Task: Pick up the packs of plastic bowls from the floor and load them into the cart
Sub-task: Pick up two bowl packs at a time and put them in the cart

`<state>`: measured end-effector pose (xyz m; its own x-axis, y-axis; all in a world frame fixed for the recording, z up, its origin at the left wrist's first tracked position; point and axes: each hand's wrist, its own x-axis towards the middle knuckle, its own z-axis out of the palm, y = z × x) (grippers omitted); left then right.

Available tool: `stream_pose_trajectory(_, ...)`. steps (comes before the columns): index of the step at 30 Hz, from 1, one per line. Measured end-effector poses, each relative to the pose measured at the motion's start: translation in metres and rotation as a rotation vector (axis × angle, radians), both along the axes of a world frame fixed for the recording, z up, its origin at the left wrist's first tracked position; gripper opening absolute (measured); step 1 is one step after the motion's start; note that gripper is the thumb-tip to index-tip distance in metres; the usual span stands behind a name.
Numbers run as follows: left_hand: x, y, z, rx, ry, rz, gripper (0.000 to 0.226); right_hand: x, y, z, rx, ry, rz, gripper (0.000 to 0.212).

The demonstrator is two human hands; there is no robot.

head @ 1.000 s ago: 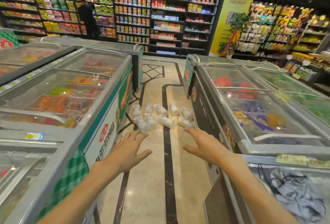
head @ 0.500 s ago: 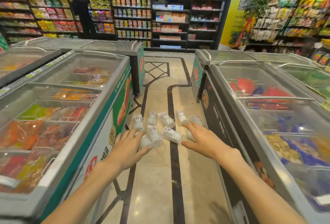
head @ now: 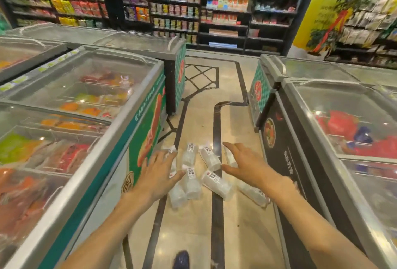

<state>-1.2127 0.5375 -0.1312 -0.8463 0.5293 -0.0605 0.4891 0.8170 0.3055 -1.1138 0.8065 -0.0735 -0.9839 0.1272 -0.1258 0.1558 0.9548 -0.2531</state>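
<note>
- The packs of plastic bowls (head: 211, 179) are seen lying in a heap on the floor (head: 240, 236), between two freezers.
- The left hand (head: 158, 174) is held over the heap's left side, fingers spread wide, nothing held.
- The right hand (head: 250, 166) is held over its right side, fingers straight, nothing held.

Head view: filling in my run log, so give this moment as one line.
stage: reaching | left hand: open, over packs | right hand: open, over packs | packs: on floor | cart: unseen
</note>
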Motion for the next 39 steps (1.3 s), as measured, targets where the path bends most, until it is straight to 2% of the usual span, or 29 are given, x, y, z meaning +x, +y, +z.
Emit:
stream_pose_trajectory(11, -0.215, 0.096, -0.081, 0.013, -0.118, 0.113, 0.074, -0.251, 0.099, -0.070, -0.026, -0.119, 0.123, 0.075)
stream_pose_trajectory(19, -0.333, 0.153, -0.197, -0.022, -0.208, 0.239, 0.070, -0.408, 0.162, -0.189, -0.058, -0.252, 0.230, 0.074)
stream_pose_trajectory(27, -0.398, 0.189, -0.388, -0.009, -0.336, 0.441, 0.072, -0.498, 0.180, -0.360, -0.161, -0.419, 0.269, 0.071)
stream_pose_trajectory(33, -0.414, 0.199, -0.576, -0.059, -0.513, 0.719, 0.099, -0.533, 0.167, -0.515, -0.208, -0.438, 0.241, 0.072)
stream_pose_trajectory(39, -0.422, 0.203, -0.757, -0.112, -0.591, 0.914, 0.124, -0.542, 0.159, -0.675, -0.243, -0.480, 0.220, 0.073)
